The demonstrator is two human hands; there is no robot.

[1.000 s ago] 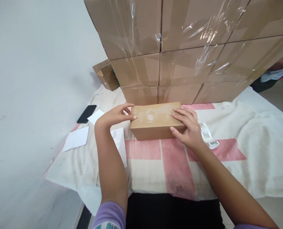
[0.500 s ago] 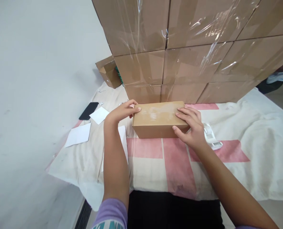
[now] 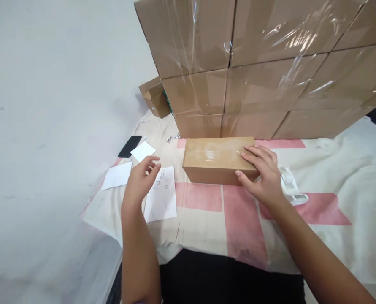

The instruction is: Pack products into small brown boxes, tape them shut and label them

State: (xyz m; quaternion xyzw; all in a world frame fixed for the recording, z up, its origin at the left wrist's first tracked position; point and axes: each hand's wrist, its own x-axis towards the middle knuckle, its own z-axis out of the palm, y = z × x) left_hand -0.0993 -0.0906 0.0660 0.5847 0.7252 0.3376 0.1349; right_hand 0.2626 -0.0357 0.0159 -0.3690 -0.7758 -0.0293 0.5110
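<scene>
A small brown cardboard box (image 3: 215, 158), taped across its top, lies on a white and pink cloth (image 3: 206, 219). My right hand (image 3: 261, 175) grips the box's right end, fingers on top and thumb on the front face. My left hand (image 3: 140, 179) hovers to the left of the box, off it, fingers loosely apart and holding nothing. It is above a white sheet of paper (image 3: 162, 198) that lies on the cloth.
A wall of large cardboard cartons (image 3: 263, 67) wrapped in clear film stands right behind the box. A white tape dispenser (image 3: 291, 191) lies by my right wrist. Two more white papers (image 3: 117, 175) and a black phone (image 3: 130, 146) lie at the left. A small open carton (image 3: 154, 99) sits behind.
My left hand has let go of the box's left end and moved left and down over the papers. My right hand stays on the box. The view has shifted.
</scene>
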